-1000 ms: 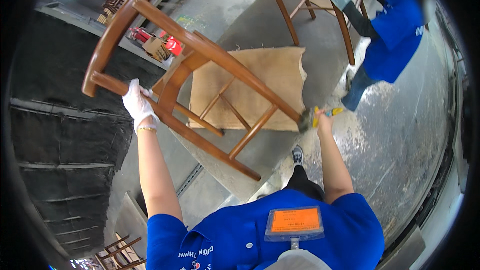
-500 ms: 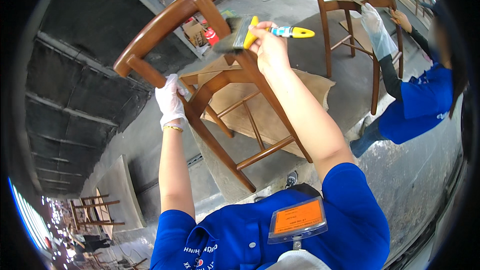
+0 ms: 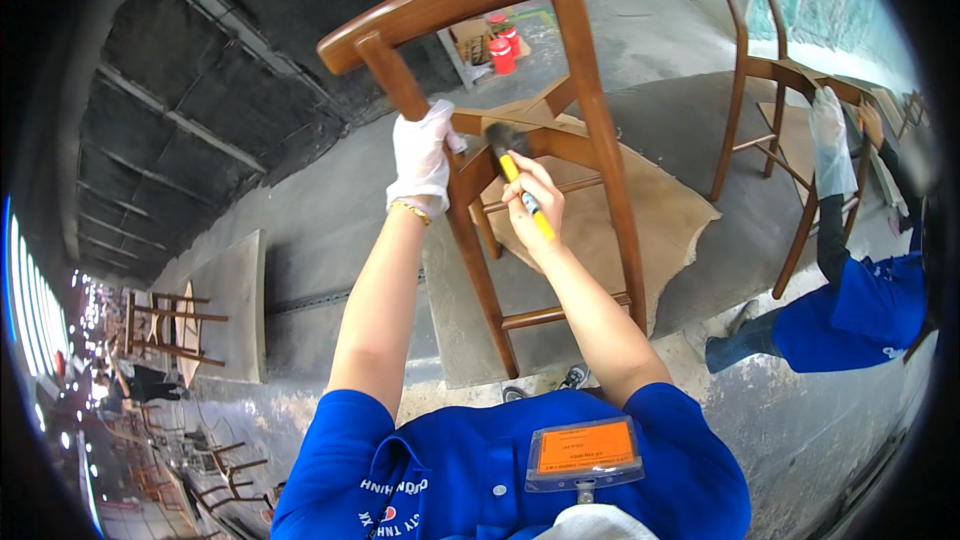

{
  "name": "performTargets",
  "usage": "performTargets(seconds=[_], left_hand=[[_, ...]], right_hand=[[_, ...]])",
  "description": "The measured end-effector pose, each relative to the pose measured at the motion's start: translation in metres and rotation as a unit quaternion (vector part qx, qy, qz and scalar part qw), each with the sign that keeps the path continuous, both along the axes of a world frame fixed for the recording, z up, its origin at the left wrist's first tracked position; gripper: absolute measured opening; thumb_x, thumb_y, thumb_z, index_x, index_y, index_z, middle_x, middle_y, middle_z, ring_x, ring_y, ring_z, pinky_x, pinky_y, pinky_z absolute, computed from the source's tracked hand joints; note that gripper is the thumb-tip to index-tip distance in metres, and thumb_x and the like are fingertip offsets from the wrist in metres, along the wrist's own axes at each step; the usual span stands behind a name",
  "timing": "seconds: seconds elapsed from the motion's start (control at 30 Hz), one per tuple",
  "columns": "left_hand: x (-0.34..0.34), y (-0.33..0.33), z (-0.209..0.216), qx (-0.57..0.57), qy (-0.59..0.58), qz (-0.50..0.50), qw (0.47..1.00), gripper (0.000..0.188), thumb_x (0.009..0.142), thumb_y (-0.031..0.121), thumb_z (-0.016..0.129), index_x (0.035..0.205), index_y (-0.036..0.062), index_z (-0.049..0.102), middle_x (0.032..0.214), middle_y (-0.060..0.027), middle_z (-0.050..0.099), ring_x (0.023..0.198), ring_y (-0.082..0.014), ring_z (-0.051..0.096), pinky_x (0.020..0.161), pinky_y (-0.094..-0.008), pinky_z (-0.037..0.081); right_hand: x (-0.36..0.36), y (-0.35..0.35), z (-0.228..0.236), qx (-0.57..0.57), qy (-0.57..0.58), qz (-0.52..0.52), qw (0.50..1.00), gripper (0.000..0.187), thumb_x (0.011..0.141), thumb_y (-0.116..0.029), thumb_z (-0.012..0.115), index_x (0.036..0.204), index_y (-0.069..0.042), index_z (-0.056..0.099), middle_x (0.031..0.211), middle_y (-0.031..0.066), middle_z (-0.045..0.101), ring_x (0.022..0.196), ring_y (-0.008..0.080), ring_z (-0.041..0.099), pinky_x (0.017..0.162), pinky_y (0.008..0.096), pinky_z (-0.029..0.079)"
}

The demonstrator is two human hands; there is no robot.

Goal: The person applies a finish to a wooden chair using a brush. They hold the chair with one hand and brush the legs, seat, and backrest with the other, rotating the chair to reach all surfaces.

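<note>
A brown wooden chair frame [image 3: 602, 160] with a curved top rail stands upright in front of me, its seat opening bare. My left hand [image 3: 420, 155], in a white glove, is wrapped round its left back post below the rail. In my bare right hand [image 3: 532, 202] is a paintbrush [image 3: 540, 220] with a yellow handle. Its dark bristles point away from me, at the seat frame between the two back posts. Whether the bristles touch the wood I cannot tell.
Brown cardboard [image 3: 660, 210] lies beneath the chair. To the right a co-worker in a blue shirt [image 3: 850, 315] handles another wooden chair [image 3: 745, 70]. Red containers [image 3: 503, 55] stand beyond my chair. Far left, another chair frame [image 3: 180, 318] is by a grey board [image 3: 240, 310].
The paintbrush has come down from the right back post to the seat frame and now points away from me. The chair stands more upright, my left hand still on its post.
</note>
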State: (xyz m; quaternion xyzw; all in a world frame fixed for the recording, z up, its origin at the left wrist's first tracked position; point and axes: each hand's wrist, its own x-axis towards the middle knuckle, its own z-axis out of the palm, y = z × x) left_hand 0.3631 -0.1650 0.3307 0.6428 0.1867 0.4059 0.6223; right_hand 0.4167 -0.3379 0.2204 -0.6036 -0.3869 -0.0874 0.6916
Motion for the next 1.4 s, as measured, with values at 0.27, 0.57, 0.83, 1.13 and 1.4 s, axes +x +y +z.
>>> performTargets(seconds=[0.27,0.57,0.83,1.13,1.4], left_hand=[[0.004,-0.002,0.0,-0.046,-0.049,-0.011,0.998,0.019,0.095,0.013,0.08,0.087,0.0044,0.065,0.071,-0.0052,0.063,0.063,-0.0158,0.06,0.07,-0.0357,0.056],[0.005,0.008,-0.001,-0.06,-0.028,-0.043,0.997,0.014,0.098,0.011,0.077,0.095,0.0024,0.066,0.068,-0.0051,0.059,0.057,-0.0167,0.058,0.063,-0.0381,0.059],[-0.002,0.026,0.062,-0.023,-0.034,-0.169,0.985,0.018,0.097,0.018,0.074,0.102,0.0007,0.071,0.069,-0.0028,0.059,0.067,-0.0183,0.061,0.076,-0.0382,0.057],[-0.03,0.039,0.079,-0.025,-0.078,-0.067,0.994,0.02,0.103,0.023,0.071,0.094,0.0059,0.075,0.074,0.0013,0.054,0.069,-0.0137,0.052,0.076,-0.0351,0.053],[-0.103,-0.037,0.068,-0.077,-0.149,0.09,0.982,0.029,0.098,0.012,0.075,0.072,0.0072,0.062,0.072,-0.0018,0.055,0.069,-0.0155,0.053,0.078,-0.0359,0.049]], right_hand=[[0.036,-0.007,-0.004,0.084,0.17,0.213,0.959,0.02,0.084,0.013,0.073,0.078,-0.005,0.066,0.137,0.0188,0.07,0.131,0.028,0.065,0.112,0.0425,0.05],[0.005,-0.056,0.018,-0.04,-0.137,-0.31,0.94,0.009,0.079,-0.004,0.074,0.08,-0.01,0.068,0.141,0.0179,0.073,0.113,0.0357,0.078,0.086,0.0391,0.064],[-0.045,-0.187,0.035,-0.034,-0.033,-0.308,0.95,0.017,0.088,0.013,0.066,0.081,-0.003,0.068,0.14,0.0256,0.071,0.119,0.0361,0.075,0.097,0.0396,0.061],[-0.067,-0.325,-0.068,-0.027,0.074,-0.415,0.906,0.019,0.088,0.014,0.074,0.085,-0.002,0.066,0.133,0.0271,0.072,0.126,0.0368,0.07,0.113,0.0458,0.052],[-0.072,-0.384,-0.112,0.082,0.288,-0.455,0.839,0.015,0.087,0.01,0.072,0.083,-0.004,0.068,0.143,0.0237,0.07,0.126,0.0311,0.067,0.111,0.041,0.05]])
